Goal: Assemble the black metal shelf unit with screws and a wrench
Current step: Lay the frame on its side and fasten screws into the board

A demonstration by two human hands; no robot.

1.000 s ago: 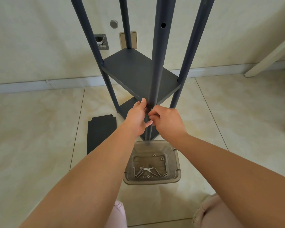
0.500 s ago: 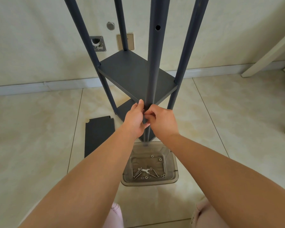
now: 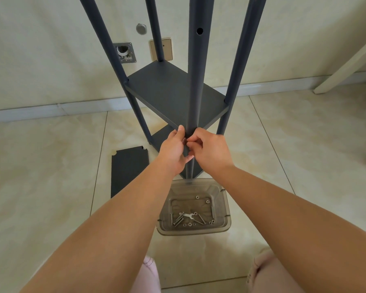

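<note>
The black metal shelf unit (image 3: 173,96) stands upright on the pale tiled floor (image 3: 51,166), its long posts running vertically, while the left hand (image 3: 172,151) wraps the nearest round post (image 3: 195,81) just under the mounted shelf and the right hand (image 3: 209,152) pinches something small, too hidden to identify, against it.
</note>
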